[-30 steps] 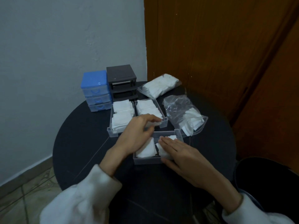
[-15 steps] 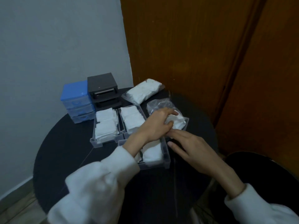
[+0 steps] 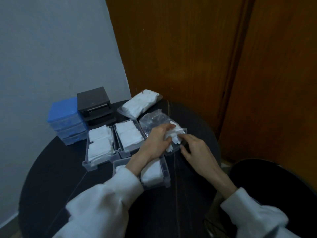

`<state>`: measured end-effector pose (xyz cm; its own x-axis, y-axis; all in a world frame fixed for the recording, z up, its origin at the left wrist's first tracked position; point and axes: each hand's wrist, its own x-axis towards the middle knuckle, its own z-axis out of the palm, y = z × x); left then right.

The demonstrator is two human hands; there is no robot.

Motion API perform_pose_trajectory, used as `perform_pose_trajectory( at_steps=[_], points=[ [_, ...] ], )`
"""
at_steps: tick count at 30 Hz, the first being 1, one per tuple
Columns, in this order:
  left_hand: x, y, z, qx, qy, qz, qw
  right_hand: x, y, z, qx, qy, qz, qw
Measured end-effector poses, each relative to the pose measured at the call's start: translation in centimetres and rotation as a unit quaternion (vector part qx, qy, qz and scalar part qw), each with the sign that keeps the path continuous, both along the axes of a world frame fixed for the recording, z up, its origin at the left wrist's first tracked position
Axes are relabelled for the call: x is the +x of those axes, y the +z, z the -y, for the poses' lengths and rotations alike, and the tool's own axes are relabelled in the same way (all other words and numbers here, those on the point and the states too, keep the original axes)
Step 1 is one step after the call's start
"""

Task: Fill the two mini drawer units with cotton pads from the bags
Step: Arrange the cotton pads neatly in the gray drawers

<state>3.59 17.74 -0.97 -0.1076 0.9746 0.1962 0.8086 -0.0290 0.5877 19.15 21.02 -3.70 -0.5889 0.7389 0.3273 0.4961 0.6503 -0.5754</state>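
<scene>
At the far left of the round black surface point(image 3: 51, 169) stands your blue drawer unit point(image 3: 66, 120), with its three drawers pushed in. Just right of it, touching it, is your black drawer unit point(image 3: 95, 104). Its drawer slots look empty.

In front of the black unit sit two clear drawers side by side. The left drawer point(image 3: 100, 146) is full of white cotton pads. The middle drawer point(image 3: 128, 137) is full of pads too. A third clear drawer point(image 3: 154, 174) lies nearer to you, and your left arm in its white sleeve point(image 3: 106, 203) crosses over it. It has pads in it on the right side.

Your left hand point(image 3: 157, 143) reaches into the open plastic bag point(image 3: 154, 123). Your fingers and thumb are curled round a bunch of cotton pads point(image 3: 174, 137) at the bag's mouth, so this grip is closed on the pads.

A full bag of pads point(image 3: 140, 103) lies at the far side, near the brown wooden door point(image 3: 188, 66).

Your right hand point(image 3: 195, 150) is just right of the open bag. Its fingers are bent at the bag's near edge. I cannot tell if this grip pinches the plastic or only touches it.
</scene>
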Motion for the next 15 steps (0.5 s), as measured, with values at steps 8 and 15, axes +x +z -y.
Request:
perform_pose_trajectory(
  at_steps=[8,15],
  points=[
    [-0.4,-0.3,-0.2,-0.01,0.015,0.083,0.996,-2.2,-0.4,0.1,-0.042,0.005,-0.057,0.998],
    [-0.4,-0.3,-0.2,-0.001,0.012,0.116,0.993,-2.4,-0.5,-0.1,-0.051,-0.03,-0.073,0.996]
  ],
)
